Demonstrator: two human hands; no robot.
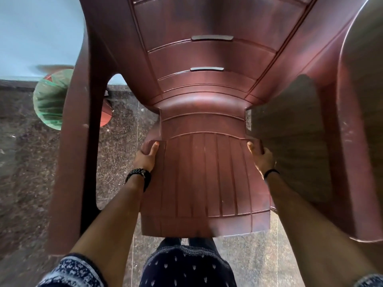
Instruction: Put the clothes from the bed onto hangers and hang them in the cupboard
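Observation:
A maroon plastic chair [207, 100] fills most of the head view, tilted with its back towards me and its seat and legs stretching away. My left hand [146, 157] grips the left edge of the chair's ribbed back, thumb on the front face. My right hand [260, 157] grips the right edge of the back the same way. Both forearms reach up from the bottom of the view. No clothes, hangers, bed or cupboard show in the view.
A speckled brown stone floor [24, 162] lies below. A bin lined with a green bag [49, 98] stands at the left by a pale blue wall [37, 32]. A wood-grain surface [294, 129] shows at the right, between the chair's legs.

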